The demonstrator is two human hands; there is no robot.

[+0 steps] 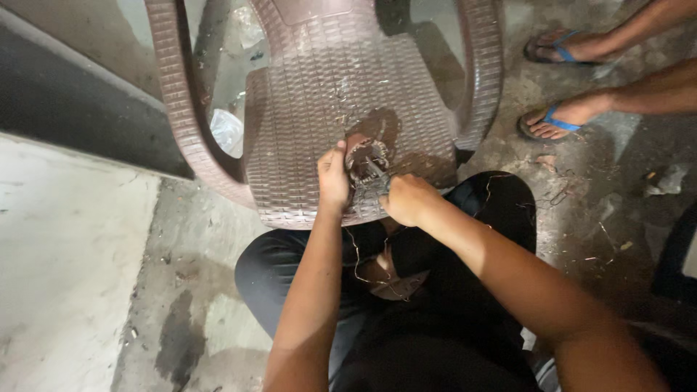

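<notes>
1. Head view: left hand [333, 178] clamped on a round coil [367, 161] at the front edge of the chair [319, 87] seat, fingers curled round its left side.
2. Right hand [409, 199] closed on a thin tool [377, 174], tip poking into the coil just right of the left grip.
3. Loose wire [357, 258] trailing off the front edge over the lap.
4. Sandalled feet [559, 120] well apart, beyond the seat's right edge.

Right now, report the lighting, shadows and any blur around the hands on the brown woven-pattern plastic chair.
Head view: dim, warm light; the brown woven-pattern plastic chair seat is evenly lit, without glare. The left hand and right hand are fairly sharp, but the small round coil-like part between them is too dark and small to resolve. The floor at right lies in deep shadow. Frame edges look slightly stretched.
</notes>
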